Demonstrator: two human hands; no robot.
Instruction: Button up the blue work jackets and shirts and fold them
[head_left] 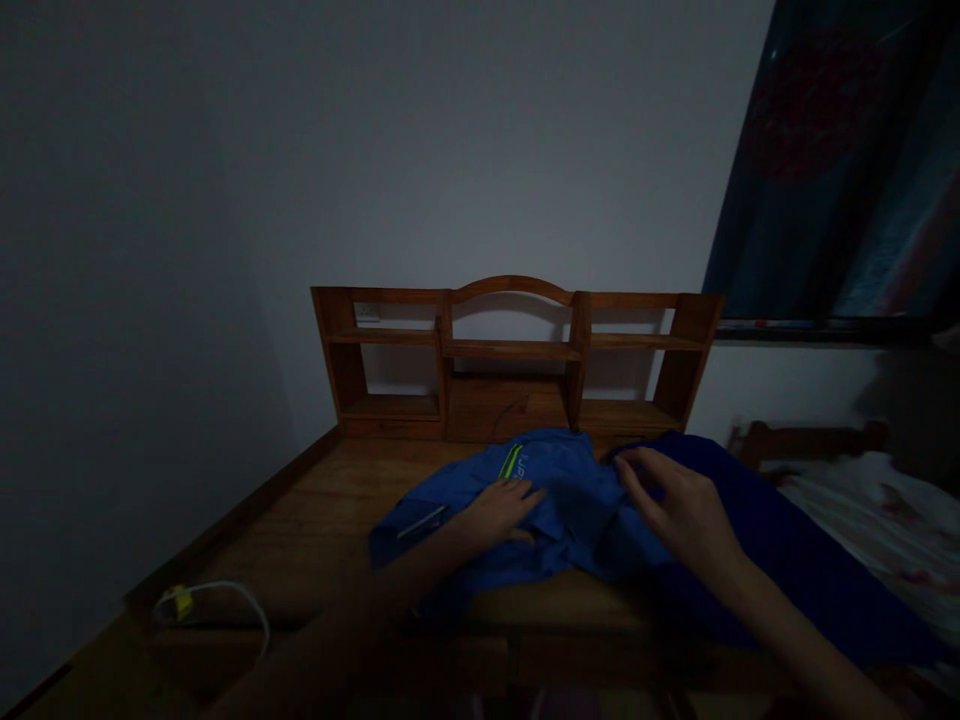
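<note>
A crumpled blue garment point(551, 545) with white lettering and a bright yellow-green stripe is spread on the wooden desk point(322, 510). My left hand point(501, 508) lies on it palm down, fingers stretched out just below the stripe. Toward the garment's right end is my right hand point(686, 510), with thumb and forefinger pinched together at the cloth. The picture is dim, so the bit of fabric between those fingertips is hard to make out. A darker blue cloth point(780, 540) extends behind and to the right of my right hand.
A wooden shelf unit point(510, 350) stands along the desk's back edge against the wall. At the front left lies a white cable point(238, 590) with a yellow tag point(180, 600). To the right is a bed with patterned bedding point(885, 510), below a dark curtained window point(847, 170).
</note>
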